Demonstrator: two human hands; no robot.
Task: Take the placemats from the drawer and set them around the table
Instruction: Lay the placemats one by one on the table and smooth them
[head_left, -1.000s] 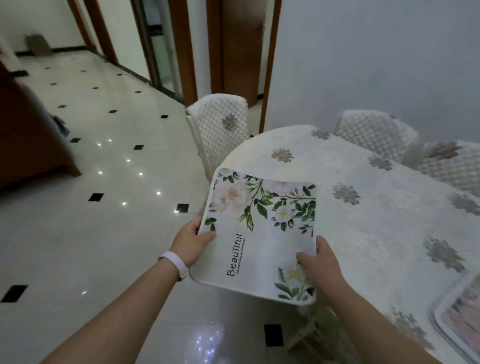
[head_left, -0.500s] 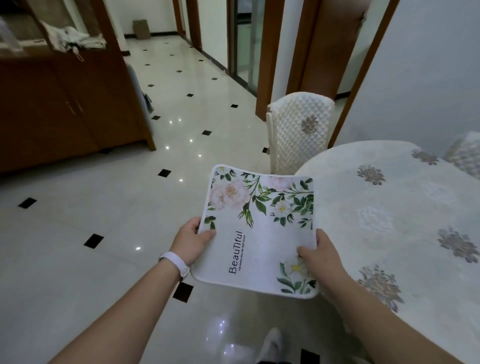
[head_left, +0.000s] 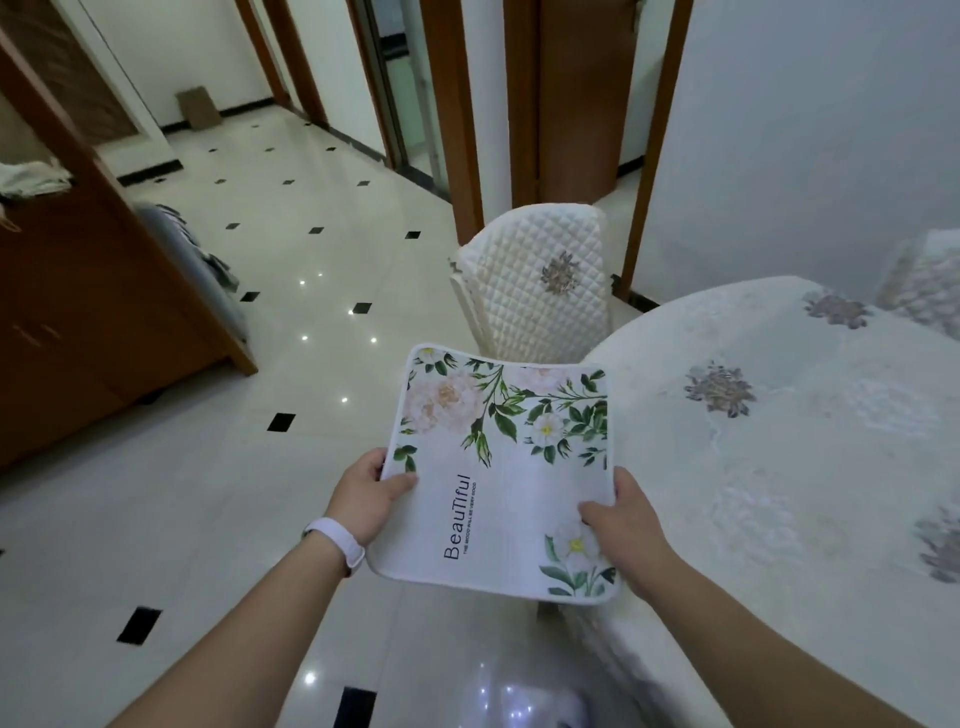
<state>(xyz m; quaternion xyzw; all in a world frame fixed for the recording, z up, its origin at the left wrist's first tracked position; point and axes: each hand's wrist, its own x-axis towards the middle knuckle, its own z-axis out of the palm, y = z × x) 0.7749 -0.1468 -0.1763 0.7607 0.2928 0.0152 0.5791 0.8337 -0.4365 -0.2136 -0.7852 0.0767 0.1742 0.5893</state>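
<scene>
Left hand (head_left: 363, 501) and right hand (head_left: 626, 527) grip the white floral rectangular fabric placemat (head_left: 501, 467) by its side edges, beside the white-clothed table's (head_left: 779, 467) edge.

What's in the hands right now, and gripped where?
One floral placemat, held in both hands: left hand pinches its left edge, right hand its right edge near the lower corner. It is off the table.

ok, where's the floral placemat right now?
Centre of the head view: the floral placemat is held in the air between the left hand and right hand, beside the table edge.
</scene>
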